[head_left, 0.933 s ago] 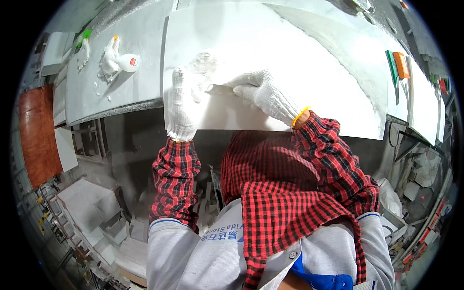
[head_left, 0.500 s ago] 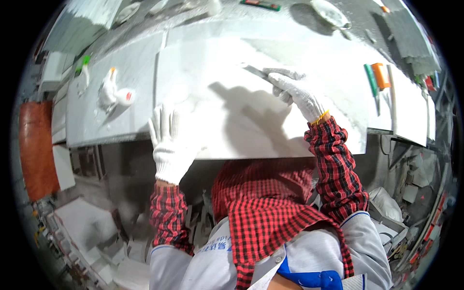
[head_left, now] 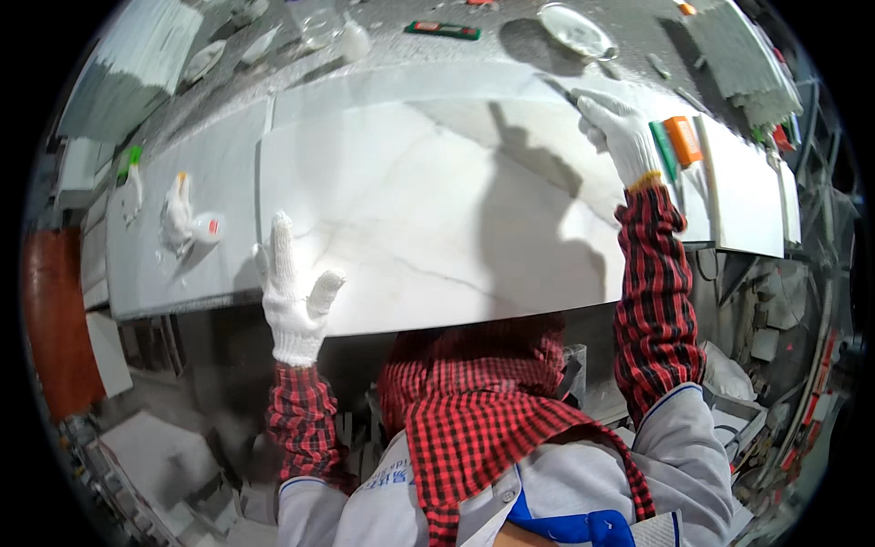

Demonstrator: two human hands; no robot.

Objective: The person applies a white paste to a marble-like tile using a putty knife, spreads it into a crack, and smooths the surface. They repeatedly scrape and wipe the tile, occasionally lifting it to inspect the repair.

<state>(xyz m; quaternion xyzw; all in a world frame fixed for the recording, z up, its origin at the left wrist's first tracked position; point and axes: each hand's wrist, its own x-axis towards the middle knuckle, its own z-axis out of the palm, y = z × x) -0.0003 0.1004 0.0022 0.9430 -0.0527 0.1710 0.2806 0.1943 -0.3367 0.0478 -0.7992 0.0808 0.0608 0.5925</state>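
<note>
A large white marble-look slab [head_left: 392, 210] with faint grey and tan veins lies on the bench in front of me. My left hand [head_left: 296, 296], in a white knit glove, is at the slab's near left edge with its thumb spread and fingers extended, holding nothing. Toward the slab's far right side, my gloved right hand [head_left: 618, 132] is closed around a thin-bladed scraper [head_left: 554, 88]. Its narrow grey blade points to the far left; the handle is hidden in the glove. My arm's shadow falls across the slab's right half.
Right of the slab lie a green-handled tool [head_left: 664, 150] and an orange block [head_left: 682, 140]. A white dish [head_left: 577, 32] and a green-and-red bar [head_left: 443, 31] are at the back. Leftward are a crumpled white bag [head_left: 177, 214] and a small white round container [head_left: 207, 229].
My right hand has moved away and to the right with the scraper, from over the slab's middle to its far right. My left thumb has spread from the fingers. The whole view has shifted slightly.
</note>
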